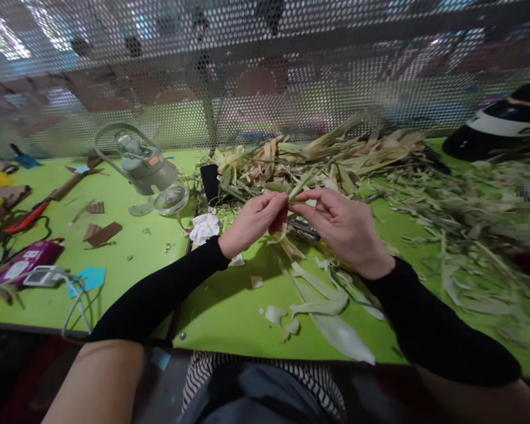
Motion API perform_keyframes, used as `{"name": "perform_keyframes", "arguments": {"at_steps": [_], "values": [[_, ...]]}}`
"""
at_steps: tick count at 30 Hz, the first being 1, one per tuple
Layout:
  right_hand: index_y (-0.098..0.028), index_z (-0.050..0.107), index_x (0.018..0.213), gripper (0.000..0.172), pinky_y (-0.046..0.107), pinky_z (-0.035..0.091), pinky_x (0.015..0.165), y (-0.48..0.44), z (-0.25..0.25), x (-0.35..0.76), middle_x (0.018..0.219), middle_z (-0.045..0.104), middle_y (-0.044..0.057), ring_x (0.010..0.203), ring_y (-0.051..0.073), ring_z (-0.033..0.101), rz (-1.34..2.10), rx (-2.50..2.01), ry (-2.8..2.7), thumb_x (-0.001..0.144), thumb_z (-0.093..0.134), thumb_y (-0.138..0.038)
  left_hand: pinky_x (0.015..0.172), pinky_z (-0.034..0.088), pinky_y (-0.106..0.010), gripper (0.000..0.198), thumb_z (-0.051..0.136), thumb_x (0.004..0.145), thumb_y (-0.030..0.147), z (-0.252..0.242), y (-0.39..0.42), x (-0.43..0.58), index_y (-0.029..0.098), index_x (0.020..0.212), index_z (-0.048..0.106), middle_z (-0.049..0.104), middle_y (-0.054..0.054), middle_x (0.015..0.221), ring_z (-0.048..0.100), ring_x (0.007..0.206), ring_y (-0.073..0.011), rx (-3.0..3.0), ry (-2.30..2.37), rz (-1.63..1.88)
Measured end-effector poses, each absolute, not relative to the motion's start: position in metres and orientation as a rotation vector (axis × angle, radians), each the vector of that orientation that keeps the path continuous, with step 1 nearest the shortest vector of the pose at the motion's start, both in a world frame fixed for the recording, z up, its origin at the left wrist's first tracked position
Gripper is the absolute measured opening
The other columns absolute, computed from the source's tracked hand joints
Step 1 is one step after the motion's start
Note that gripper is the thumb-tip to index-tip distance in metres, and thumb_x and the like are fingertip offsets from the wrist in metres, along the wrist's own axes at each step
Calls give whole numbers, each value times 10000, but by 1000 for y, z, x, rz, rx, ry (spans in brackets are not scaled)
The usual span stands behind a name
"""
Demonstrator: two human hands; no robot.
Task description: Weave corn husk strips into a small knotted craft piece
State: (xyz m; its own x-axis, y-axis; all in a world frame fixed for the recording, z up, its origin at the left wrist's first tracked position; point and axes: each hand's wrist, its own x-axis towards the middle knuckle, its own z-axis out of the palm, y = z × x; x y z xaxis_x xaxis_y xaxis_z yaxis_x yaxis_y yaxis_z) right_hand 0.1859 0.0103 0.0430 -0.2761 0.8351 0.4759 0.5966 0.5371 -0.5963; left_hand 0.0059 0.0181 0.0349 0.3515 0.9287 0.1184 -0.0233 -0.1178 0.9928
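Over the green table (234,318) both hands meet in front of a heap of dried corn husks (327,156). My left hand (256,221) is closed, its thumb and fingers pinching a pale green corn husk strip (299,185) that points up and away. Close beside it, the thumb and index finger of my right hand (347,232) pinch at the same strip's lower end; the exact contact is small and partly hidden. A dark metal tool (304,227), perhaps scissors, lies under the hands. Loose husk pieces (335,330) are scattered nearer the table's front edge.
A crumpled white tissue (204,228) and a black phone (209,182) lie left of the heap. Farther left are a grey-green bottle with a handle (148,168), a purple packet (33,259) and a white cable (77,306). Perforated metal mesh (247,88) stands behind. Shredded husks (463,206) cover the right side.
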Motion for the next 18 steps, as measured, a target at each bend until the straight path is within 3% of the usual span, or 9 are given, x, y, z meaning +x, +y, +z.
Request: {"name": "perform_keyframes", "arguments": {"at_steps": [4, 7, 10, 13, 18], "values": [[-237, 728, 865, 304, 330, 462, 647, 16, 55, 198, 820, 721, 44, 719, 200, 636, 835, -1041, -1972, 920, 631, -520, 553, 356, -202, 424, 426, 1034, 483, 43, 16, -3, 157, 838, 615, 462, 43, 620, 427, 541, -67, 1687, 711, 981], [-228, 711, 775, 345, 323, 427, 591, 16, 66, 208, 763, 685, 37, 662, 186, 587, 992, -1043, -1993, 866, 675, -559, 641, 384, -226, 389, 437, 1024, 435, 54, 13, -11, 162, 829, 636, 543, 9, 699, 481, 633, -90, 2027, 598, 694], [-228, 692, 748, 331, 309, 348, 523, 12, 72, 211, 654, 624, 12, 557, 153, 491, 855, -1099, -2069, 857, 690, -541, 633, 318, -251, 310, 471, 979, 317, 56, 14, -12, 169, 723, 565, 543, 0, 700, 428, 630, -105, 2361, 796, 597], [-242, 696, 790, 275, 310, 307, 505, 3, 67, 203, 605, 601, -6, 503, 138, 437, 519, -1135, -2110, 929, 623, -469, 613, 237, -269, 292, 472, 959, 279, 48, 17, -8, 180, 686, 505, 507, -4, 693, 355, 628, -120, 2422, 1191, 774], [-248, 700, 811, 257, 308, 374, 567, -5, 47, 179, 760, 728, 23, 599, 165, 580, 266, -1110, -2180, 965, 533, -369, 646, 300, -255, 324, 424, 987, 264, 39, 19, -2, 177, 688, 513, 476, 12, 668, 385, 646, -114, 2003, 1162, 1077]]}}
